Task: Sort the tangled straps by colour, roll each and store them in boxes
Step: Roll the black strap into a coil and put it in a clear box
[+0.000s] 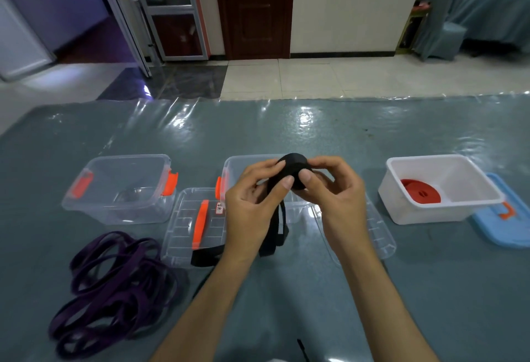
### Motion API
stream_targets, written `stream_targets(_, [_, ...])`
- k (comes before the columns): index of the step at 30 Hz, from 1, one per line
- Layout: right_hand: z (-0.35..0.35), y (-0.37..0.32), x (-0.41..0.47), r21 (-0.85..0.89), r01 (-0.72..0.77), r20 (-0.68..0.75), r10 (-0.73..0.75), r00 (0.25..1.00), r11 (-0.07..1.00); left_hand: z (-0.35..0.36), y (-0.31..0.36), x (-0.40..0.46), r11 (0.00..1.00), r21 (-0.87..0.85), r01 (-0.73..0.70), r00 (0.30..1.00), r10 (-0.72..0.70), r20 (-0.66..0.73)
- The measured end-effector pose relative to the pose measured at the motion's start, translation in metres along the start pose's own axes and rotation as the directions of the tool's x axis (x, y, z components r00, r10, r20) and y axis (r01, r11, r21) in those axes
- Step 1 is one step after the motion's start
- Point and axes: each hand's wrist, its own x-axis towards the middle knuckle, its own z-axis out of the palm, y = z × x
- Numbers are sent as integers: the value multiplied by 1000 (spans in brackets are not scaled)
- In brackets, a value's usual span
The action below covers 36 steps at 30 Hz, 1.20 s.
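A black strap roll (295, 168) is held in the air between both hands, above the middle clear box (232, 165). My left hand (252, 204) pinches its left side and my right hand (329, 186) grips its right side. The loose black tail (275, 232) hangs down to the table and trails left over a clear lid (195, 226). A tangled purple strap (114, 290) lies at the front left. A rolled red strap (420, 191) sits in the white box (441, 212) on the right.
An empty clear box (120, 186) with orange latches stands at the left. A second clear lid (378, 235) lies under my right wrist. A blue lid (502, 218) lies right of the white box. The table (315, 132) has a glossy plastic cover.
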Motion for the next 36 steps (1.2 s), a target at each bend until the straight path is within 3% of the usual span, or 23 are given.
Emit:
stream_targets(3, [1,-1,-6,50,-6,17,5,1000,999,-2,5,2,999,34,-29,998,28,47])
stream_targets(9, [-6,-11,-6,-40,34,0,-34,999,999,2,9,-3,998,52,-29,998,26,58])
stream_targets(12, [-6,-12,-8,29,34,-25,-34,999,999,-3,6,2,988,133,-78,991,62,121])
stream_targets(14, [-9,-15,-6,-15,25,-3,-25,1000,1000,-7,6,5,980,174,-94,987,69,147])
stream_targets(18, [-12,-23,-5,-101,58,-29,-61,998,993,-4,14,3,995,99,-21,995,11,99])
stream_targets(21, [-7,-23,-7,-3,79,-67,-79,995,997,1,18,5,994,84,-63,993,54,103])
stream_targets(24, [-5,-21,-7,79,12,-14,-11,1000,997,1,26,12,997,67,-30,995,24,101])
stream_targets(28, [-11,-22,-2,-43,51,-26,-52,998,998,1,32,14,999,43,-31,995,27,100])
stream_targets(31, [-13,-18,2,-21,107,-52,-108,993,994,-2,26,12,998,54,-45,989,36,145])
stream_targets(34, [-15,-15,3,35,60,3,-60,998,998,-5,23,14,994,88,-64,985,49,165])
stream_targets(36, [-15,-16,4,-30,19,49,-17,999,999,-6,25,16,990,110,-83,983,64,170])
